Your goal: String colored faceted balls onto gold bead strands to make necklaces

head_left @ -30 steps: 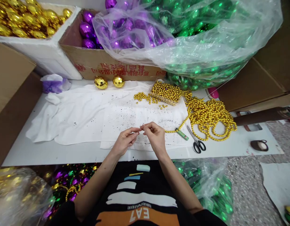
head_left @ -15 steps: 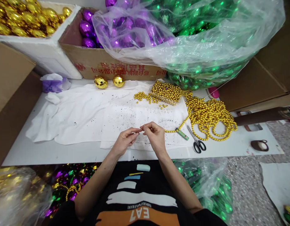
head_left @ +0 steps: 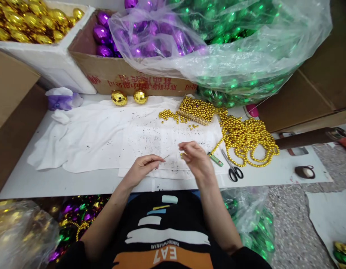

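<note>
My left hand is closed in a pinch over the front of the white cloth. From its fingertips a thin needle points up to the right. My right hand, somewhat blurred, is curled a short way to the right, apart from the needle. A bit of gold beading shows at its fingers. The gold bead string runs from the heap toward this hand, which hides part of it. Beside it lie a green box cutter and black-handled scissors.
On the white cloth stands a clear tray of gold beads, with loose beads beside it. A heap of gold bead strings lies to the right. Two gold faceted balls sit before a cardboard box. A dark cylinder lies at right.
My right hand has pulled away from my left, moving right and opening its fingers somewhat. The needle now shows at my left fingertips. The view has shifted slightly.
</note>
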Demonstrator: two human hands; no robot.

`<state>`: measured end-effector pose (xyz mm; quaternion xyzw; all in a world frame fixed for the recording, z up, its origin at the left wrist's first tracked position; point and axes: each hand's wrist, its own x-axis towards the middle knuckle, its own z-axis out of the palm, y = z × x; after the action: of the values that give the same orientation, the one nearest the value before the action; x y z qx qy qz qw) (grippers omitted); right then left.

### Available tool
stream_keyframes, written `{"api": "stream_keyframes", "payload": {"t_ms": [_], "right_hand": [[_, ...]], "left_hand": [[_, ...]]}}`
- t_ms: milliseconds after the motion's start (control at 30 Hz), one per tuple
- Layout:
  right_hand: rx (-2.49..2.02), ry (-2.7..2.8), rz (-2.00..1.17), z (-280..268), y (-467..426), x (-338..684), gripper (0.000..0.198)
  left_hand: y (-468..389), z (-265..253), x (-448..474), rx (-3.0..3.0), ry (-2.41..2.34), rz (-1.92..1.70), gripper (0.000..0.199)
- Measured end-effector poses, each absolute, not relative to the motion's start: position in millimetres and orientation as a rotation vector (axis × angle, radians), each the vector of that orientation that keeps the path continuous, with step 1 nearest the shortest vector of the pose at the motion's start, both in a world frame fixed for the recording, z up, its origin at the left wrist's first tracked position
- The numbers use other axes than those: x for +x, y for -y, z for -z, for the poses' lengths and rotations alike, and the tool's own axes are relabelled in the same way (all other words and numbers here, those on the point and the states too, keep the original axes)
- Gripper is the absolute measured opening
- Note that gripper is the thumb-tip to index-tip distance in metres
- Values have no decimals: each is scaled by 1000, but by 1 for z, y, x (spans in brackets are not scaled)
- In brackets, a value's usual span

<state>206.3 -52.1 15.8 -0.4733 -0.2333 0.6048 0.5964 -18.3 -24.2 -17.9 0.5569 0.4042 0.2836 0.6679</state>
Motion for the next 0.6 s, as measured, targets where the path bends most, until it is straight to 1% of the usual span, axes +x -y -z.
{"api": "stream_keyframes", "payload": {"t_ms": [133,200,267,333,400,500,533,600], "right_hand": [[-929,446,-1232,-42,89,283,14],[-941,432,-1072,-49,118,320,10],[-1027,417,-925,-49,149,351,15],[-1159,383,-777,-41,180,377,22],[-1283,311,-625,-27,212,399,27],[-1384,152,-498,-3,260,424,34],[-1412,101,-460,5,275,430,36],[-1485,17,-359,17,303,436,37]], "left_hand": [[23,6,-43,1028,-820,-623,20],[23,-3,-46,961,-696,-636,18],[23,-12,-39,897,-555,-678,20],[23,-20,-25,868,-457,-743,21],[22,-26,-10,912,-449,-792,17],[21,-32,8,1024,-483,-815,32],[20,-34,11,1047,-473,-804,32],[19,-36,16,1058,-435,-775,26]]}}
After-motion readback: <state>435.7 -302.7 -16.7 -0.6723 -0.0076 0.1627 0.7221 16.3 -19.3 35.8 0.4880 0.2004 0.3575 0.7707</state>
